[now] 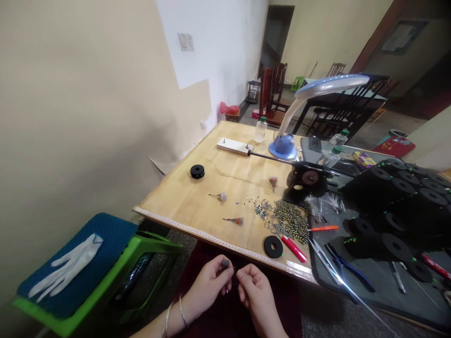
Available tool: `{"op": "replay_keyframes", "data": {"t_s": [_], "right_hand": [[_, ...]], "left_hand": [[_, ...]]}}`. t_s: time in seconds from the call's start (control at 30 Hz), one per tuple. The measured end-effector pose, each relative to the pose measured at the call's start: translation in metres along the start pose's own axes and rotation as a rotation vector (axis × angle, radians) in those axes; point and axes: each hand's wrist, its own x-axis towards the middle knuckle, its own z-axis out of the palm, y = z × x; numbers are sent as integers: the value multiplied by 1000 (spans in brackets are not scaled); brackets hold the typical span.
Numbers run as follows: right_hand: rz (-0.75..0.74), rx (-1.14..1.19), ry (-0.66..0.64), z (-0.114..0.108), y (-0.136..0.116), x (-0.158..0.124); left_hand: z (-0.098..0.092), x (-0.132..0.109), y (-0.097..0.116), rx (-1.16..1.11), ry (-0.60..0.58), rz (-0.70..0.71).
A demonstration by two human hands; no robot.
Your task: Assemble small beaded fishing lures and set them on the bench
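While I watch through the head camera, the person's two bare hands are held up just past the near edge of the table, over their dark lap. The left hand (207, 286) is mostly closed, pinching a small dark bundle (224, 264) between thumb and fingers, and two thin bangles (181, 312) sit on that wrist. The right hand (255, 293) is curled, its fingertips (240, 278) just beside the bundle. I cannot tell whether it has hold of anything fine.

On the wooden table (183, 197), a measuring tape (211, 237) runs along the near edge. Just far of the hands lie a black disc (273, 246), a red marker (294, 249) and a spread of striped beads (291, 220), with loose coloured beads (262, 210) to its left. Small tufted sprigs (234, 220) lie nearby. Further left sits a black spool (197, 171); at the far end stand a pegged board (234, 146), a plastic bottle (260, 129) and a blue desk lamp (283, 145). To the right, a grey tray (369, 300) holds blue-handled pliers (348, 267) and stacked black spools (387, 197). On the left, a white glove (66, 267) lies on a blue cushion (45, 277) atop a green stool (105, 281).
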Motion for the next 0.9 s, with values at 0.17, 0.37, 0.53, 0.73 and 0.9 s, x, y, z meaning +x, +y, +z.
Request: {"op": "replay_keyframes", "data": {"t_s": [0.17,0.37,0.53,0.73,0.9], "right_hand": [[27,15,-63,4,-2,-6],[43,67,-85,9,-6,-8],[45,88,-99,8,-4,-9],[71,129,-121,8,0,-7],[86,150,-120,9,1,-6]], "left_hand": [[-1,3,-4,-24,16,16],[0,3,-5,-52,3,-3],[0,2,-6,-52,-6,8],[-1,1,-6,0,9,51],[-2,-1,-4,43,27,101]]}}
